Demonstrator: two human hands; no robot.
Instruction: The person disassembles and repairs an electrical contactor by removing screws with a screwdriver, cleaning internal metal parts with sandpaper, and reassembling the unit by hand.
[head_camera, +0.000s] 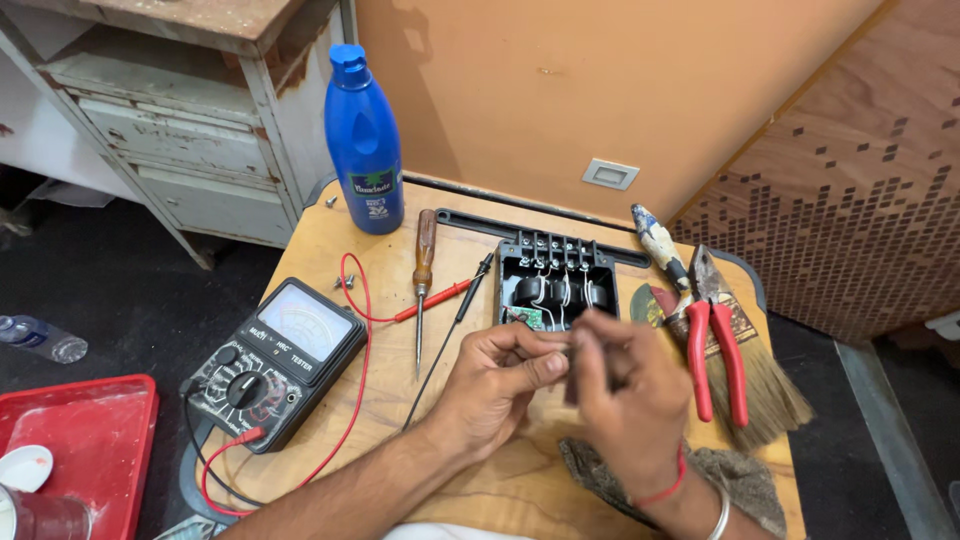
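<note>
My left hand (500, 385) and my right hand (625, 395) meet over the wooden table (440, 470), just in front of a black open electrical box (555, 280) with terminals and wires inside. The fingertips of both hands pinch together around something small; it is blurred and I cannot tell what it is. A red thread and a metal bangle circle my right wrist. A wooden-handled screwdriver (424, 275) lies left of the box, beside the red probe (435, 298) and the black probe (470, 290).
A black analog multimeter (275, 362) sits at the table's left with red and black leads. A blue bottle (364, 140) stands at the back. Red-handled pliers (715, 350) lie on a brush (745, 370) at the right. A cloth (740, 475) lies near the front. A red tray (85, 440) sits on the floor.
</note>
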